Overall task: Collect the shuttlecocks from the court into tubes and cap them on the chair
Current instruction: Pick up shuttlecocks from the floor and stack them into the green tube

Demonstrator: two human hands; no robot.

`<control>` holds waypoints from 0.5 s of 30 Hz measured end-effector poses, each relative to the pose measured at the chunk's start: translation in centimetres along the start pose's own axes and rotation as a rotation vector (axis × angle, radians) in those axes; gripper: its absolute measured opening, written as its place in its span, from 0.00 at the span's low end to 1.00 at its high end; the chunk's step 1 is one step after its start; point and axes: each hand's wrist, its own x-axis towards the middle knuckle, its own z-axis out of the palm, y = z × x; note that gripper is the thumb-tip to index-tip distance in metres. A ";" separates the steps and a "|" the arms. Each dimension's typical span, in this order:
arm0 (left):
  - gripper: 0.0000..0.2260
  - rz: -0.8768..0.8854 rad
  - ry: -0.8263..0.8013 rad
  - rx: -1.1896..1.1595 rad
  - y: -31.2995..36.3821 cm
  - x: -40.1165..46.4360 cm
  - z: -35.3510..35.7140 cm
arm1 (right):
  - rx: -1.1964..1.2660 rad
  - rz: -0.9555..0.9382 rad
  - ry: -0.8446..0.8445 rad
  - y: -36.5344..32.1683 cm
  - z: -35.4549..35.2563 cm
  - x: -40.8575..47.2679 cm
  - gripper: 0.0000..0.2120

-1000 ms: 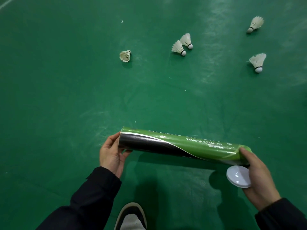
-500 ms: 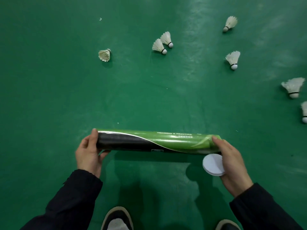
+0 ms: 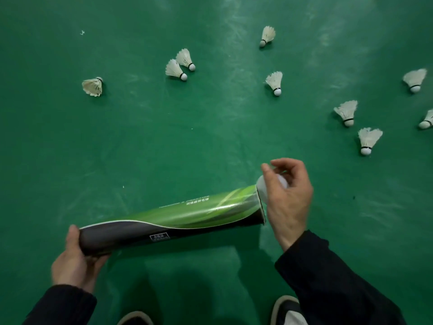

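Note:
A green and black shuttlecock tube (image 3: 173, 218) lies nearly level in front of me, its right end raised a little and open. My left hand (image 3: 72, 259) grips its black left end. My right hand (image 3: 287, 198) is at the right mouth and holds the white cap (image 3: 262, 187) in its curled fingers, just off the rim. Several white shuttlecocks lie on the green court beyond: one at the left (image 3: 92, 86), a pair in the middle (image 3: 179, 65), one past the tube's right end (image 3: 275, 82), and a cluster at the right (image 3: 369, 140).
Green court floor (image 3: 140, 141) all around, with scuff marks. My two shoes (image 3: 289, 310) show at the bottom edge under the tube. No chair is in view.
My right hand has come up from below the tube's end to its mouth with the cap. The tube's right end has tilted up. The view has shifted right, showing more shuttlecocks.

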 end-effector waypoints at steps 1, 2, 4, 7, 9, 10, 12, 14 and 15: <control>0.18 0.000 0.010 0.001 -0.1 0.0 0.0 | -0.016 -0.031 -0.053 0.1 0.2 -0.6 0.08; 0.19 -0.005 0.018 0.005 -0.2 0.1 0.0 | 0.012 -0.026 -0.087 0.2 0.3 -1.2 0.06; 0.19 -0.002 0.025 0.013 -0.3 0.2 -0.2 | 0.130 0.042 -0.136 0.2 0.4 -1.8 0.03; 0.22 -0.003 0.037 0.022 -0.4 0.3 -0.3 | 0.207 0.149 -0.190 0.1 0.3 -2.3 0.04; 0.21 0.001 0.041 0.025 -0.5 0.3 -0.3 | 0.248 0.244 -0.202 0.0 0.4 -2.4 0.05; 0.22 0.001 0.049 0.026 -0.7 0.4 -0.3 | 0.283 0.317 -0.207 0.0 0.5 -2.4 0.04; 0.23 -0.002 0.065 0.025 -1.0 0.5 -0.3 | 0.383 0.486 -0.229 0.0 0.6 -2.4 0.04; 0.23 0.003 0.073 0.020 -1.0 0.5 -0.3 | 0.454 0.572 -0.266 -0.1 0.5 -2.4 0.08; 0.23 0.001 0.075 0.019 -1.0 0.4 -0.3 | 0.463 0.581 -0.275 -0.2 0.3 -2.3 0.10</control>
